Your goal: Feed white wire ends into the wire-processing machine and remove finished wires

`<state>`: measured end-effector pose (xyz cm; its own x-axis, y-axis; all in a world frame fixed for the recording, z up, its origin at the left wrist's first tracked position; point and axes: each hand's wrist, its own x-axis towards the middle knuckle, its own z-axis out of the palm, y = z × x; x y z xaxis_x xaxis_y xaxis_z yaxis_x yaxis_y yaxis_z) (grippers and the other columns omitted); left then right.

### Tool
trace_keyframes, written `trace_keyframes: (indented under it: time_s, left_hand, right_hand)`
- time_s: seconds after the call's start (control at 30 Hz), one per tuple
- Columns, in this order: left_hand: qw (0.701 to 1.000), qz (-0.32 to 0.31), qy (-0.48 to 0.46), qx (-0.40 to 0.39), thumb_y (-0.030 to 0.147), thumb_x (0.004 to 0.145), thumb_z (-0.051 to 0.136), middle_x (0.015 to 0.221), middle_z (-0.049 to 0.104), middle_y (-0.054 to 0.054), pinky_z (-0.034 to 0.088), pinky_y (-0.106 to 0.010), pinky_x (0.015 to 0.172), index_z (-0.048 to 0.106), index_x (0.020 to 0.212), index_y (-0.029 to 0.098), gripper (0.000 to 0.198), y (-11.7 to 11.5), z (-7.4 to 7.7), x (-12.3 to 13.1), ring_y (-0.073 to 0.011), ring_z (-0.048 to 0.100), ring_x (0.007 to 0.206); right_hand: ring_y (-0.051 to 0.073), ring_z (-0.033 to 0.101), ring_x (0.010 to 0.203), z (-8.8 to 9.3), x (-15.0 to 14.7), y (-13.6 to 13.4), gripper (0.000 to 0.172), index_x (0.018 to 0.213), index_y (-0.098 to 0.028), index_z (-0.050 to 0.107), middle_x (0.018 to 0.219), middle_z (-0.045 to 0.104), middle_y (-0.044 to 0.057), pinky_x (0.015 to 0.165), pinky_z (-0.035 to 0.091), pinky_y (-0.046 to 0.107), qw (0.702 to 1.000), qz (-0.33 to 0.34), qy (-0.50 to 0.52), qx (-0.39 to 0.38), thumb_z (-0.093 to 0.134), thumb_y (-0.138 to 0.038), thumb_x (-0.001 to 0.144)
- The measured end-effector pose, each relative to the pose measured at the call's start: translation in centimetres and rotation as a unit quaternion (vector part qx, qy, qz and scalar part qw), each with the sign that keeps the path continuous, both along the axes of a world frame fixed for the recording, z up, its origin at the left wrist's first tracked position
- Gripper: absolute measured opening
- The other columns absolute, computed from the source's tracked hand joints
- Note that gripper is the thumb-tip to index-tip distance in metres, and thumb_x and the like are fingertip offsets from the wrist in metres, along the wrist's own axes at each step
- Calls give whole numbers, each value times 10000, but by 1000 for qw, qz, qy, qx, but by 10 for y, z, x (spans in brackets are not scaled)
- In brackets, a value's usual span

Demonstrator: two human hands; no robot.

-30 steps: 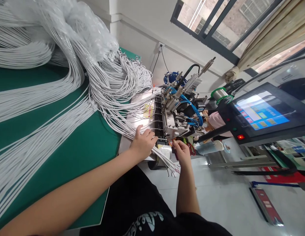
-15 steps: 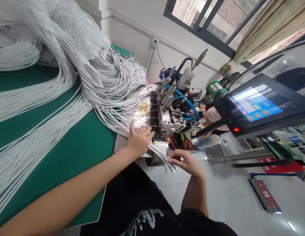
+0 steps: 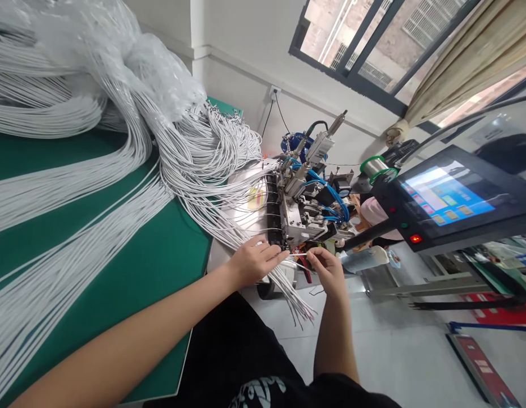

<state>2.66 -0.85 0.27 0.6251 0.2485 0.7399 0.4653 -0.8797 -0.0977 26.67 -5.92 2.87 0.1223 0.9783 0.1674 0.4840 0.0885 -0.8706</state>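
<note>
A single white cable [image 3: 299, 254] stretches between my two hands at the front corner of the machine [image 3: 299, 209]. My left hand [image 3: 256, 260] pinches it near the machine's black cable holders [image 3: 274, 209]. At its free end, the fingertips of my right hand [image 3: 328, 267] are closed on the cable. Below my left hand a loose bundle of white cables [image 3: 288, 292] hangs past the edge, its ends fanned out. More white cables run from the big pile [image 3: 216, 141] across the metal plate [image 3: 239, 212] into the holders.
The green table [image 3: 161, 255] carries long cable bundles and clear plastic wrap [image 3: 161, 73]. On the right, a touchscreen panel [image 3: 449, 192] juts out on an arm beside a solder wire spool [image 3: 377, 169]. Behind the machine, part of another person [image 3: 375, 215] shows.
My left hand has come off the bundle and moved right to the holders. My right hand has risen from the bundle's ends, and one cable is now held between both hands.
</note>
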Motion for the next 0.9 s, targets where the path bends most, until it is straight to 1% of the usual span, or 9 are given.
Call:
trace_keyframes:
  time_s: [0.1, 0.2, 0.43, 0.5, 0.6, 0.67, 0.77, 0.83, 0.9]
  left_hand:
    - [1000, 4, -3, 6, 100, 951, 421, 873, 679, -31, 447, -286, 748, 599, 1164, 167, 285, 0, 2, 0, -108, 600, 706]
    - [1000, -4, 6, 6, 101, 956, 426, 790, 656, -10, 430, -265, 682, 582, 1190, 179, 292, 0, 3, 0, -109, 582, 673]
    - [1000, 0, -19, 5, 159, 962, 430, 704, 620, 9, 407, -285, 688, 609, 1125, 192, 244, -1, 3, 0, -118, 555, 642]
    - [1000, -3, -25, 5, 163, 959, 436, 683, 616, 16, 394, -286, 685, 614, 1102, 188, 229, -1, 3, 0, -118, 542, 624]
    - [1000, 3, -24, -2, 145, 946, 434, 664, 607, 24, 382, -298, 718, 614, 1087, 184, 232, -2, 2, 1, -119, 526, 606]
    - [1000, 21, -22, -8, 135, 940, 418, 657, 601, 24, 373, -313, 759, 614, 1089, 189, 252, -2, 2, 2, -118, 521, 603]
    - [998, 56, -19, -18, 129, 928, 407, 654, 590, 19, 352, -347, 829, 623, 1069, 193, 266, -4, 1, 3, -122, 518, 609]
    - [996, 79, -18, -29, 112, 900, 417, 663, 590, 11, 331, -379, 877, 631, 1041, 189, 268, -4, 0, 4, -136, 528, 635]
    - [994, 99, -14, -42, 93, 849, 442, 684, 601, -2, 305, -411, 920, 636, 1013, 187, 271, -4, -1, 5, -153, 539, 675]
  right_hand:
    - [125, 476, 556, -6, -4, 7, 291, 764, -182, 620, 655, 576, 14, 509, 392, 247, 998, -15, 66, 8, 664, -467, 798]
    - [119, 454, 542, -11, -3, 13, 283, 761, -184, 609, 640, 552, 8, 499, 379, 246, 994, -14, 107, 6, 675, -459, 785]
    - [101, 358, 488, -22, -5, 25, 338, 665, -199, 554, 575, 453, -27, 459, 311, 240, 987, 11, 160, 1, 707, -494, 726]
    - [105, 360, 490, -27, -8, 28, 354, 650, -206, 544, 579, 461, -28, 474, 325, 250, 983, 17, 181, 15, 700, -515, 726]
    - [111, 380, 496, -32, -11, 31, 347, 665, -205, 568, 589, 496, -21, 499, 351, 262, 981, 17, 192, 25, 682, -522, 751]
    - [123, 420, 520, -31, -12, 30, 327, 690, -198, 597, 607, 529, -8, 523, 368, 268, 987, 10, 158, 22, 657, -504, 787]
    - [150, 489, 610, -28, -12, 28, 280, 730, -188, 630, 665, 576, 12, 586, 380, 274, 999, 6, 24, 33, 603, -439, 852]
    - [149, 471, 611, -27, -12, 27, 271, 725, -185, 623, 644, 549, 3, 587, 356, 270, 997, 5, -67, 47, 580, -410, 870]
    - [137, 419, 575, -28, -13, 29, 283, 690, -185, 585, 598, 483, -15, 560, 320, 265, 993, 8, -110, 50, 566, -400, 873]
